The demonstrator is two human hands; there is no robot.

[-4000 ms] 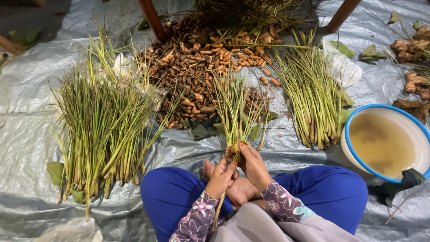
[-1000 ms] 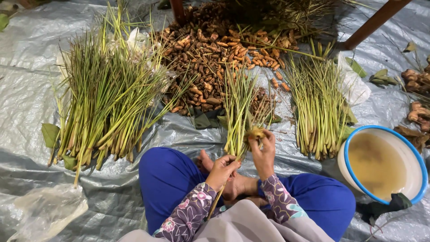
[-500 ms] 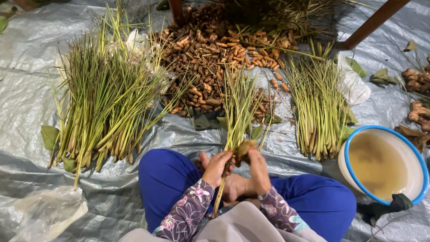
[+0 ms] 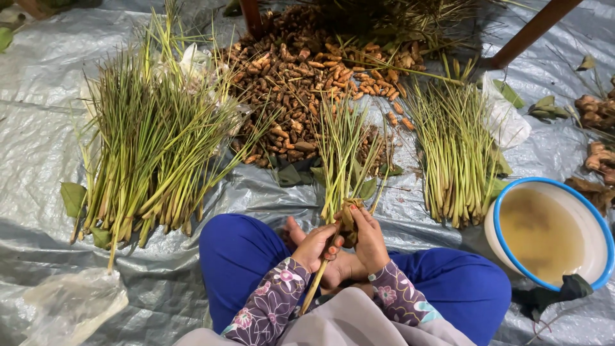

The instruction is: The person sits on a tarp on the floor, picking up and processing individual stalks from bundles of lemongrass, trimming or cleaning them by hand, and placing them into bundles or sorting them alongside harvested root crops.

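Observation:
I sit cross-legged in blue trousers on a grey plastic sheet (image 4: 38, 147). Both hands meet in front of my lap around a small bundle of lemongrass stalks (image 4: 338, 147) that fans away from me. My left hand (image 4: 315, 247) grips the bundle's base and a thin strip that trails down toward my lap. My right hand (image 4: 369, 236) presses a brownish leaf wrap (image 4: 348, 214) around the stalks' lower ends.
A big loose pile of lemongrass (image 4: 147, 147) lies at the left, a smaller pile (image 4: 455, 150) at the right. Behind them is a heap of brown-orange turmeric roots (image 4: 301, 83). A blue-rimmed white basin (image 4: 602, 221) of murky water stands right. Ginger pieces (image 4: 596, 109) far right.
My hands shifted around the bundle's base: the right hand rose to the wrap, then came back down beside the left. The view tilted slightly left since four seconds ago.

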